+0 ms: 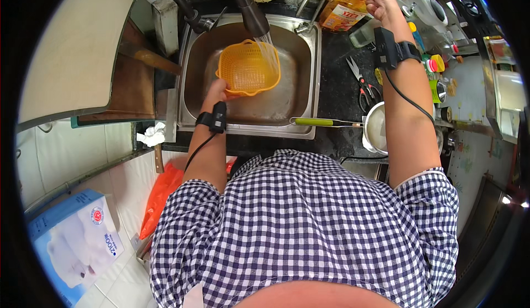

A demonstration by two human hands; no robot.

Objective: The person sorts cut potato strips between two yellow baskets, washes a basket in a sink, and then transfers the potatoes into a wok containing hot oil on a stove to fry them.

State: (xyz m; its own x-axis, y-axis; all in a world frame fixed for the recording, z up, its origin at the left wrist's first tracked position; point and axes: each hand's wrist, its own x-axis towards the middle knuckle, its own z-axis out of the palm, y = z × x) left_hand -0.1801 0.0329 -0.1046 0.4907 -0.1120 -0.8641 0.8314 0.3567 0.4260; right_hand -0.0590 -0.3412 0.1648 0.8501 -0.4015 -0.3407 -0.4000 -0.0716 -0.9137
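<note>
My left hand [218,91] grips the lower left rim of a yellow plastic colander basket [248,65] inside the stainless steel sink [190,101]. Water runs in a spray from the dark faucet head [255,22] onto the basket's right side. My right hand [377,2] is raised at the upper right, beyond the counter, with its fingers closed on a small orange thing that I cannot make out, beside a large bottle of yellow oil [341,9].
Red-handled scissors [362,86] and a green-handled strainer [314,122] lie right of the sink. Several capped bottles [434,63] line the right side. A wooden-handled knife [159,159] and crumpled tissue [152,135] are at the left edge.
</note>
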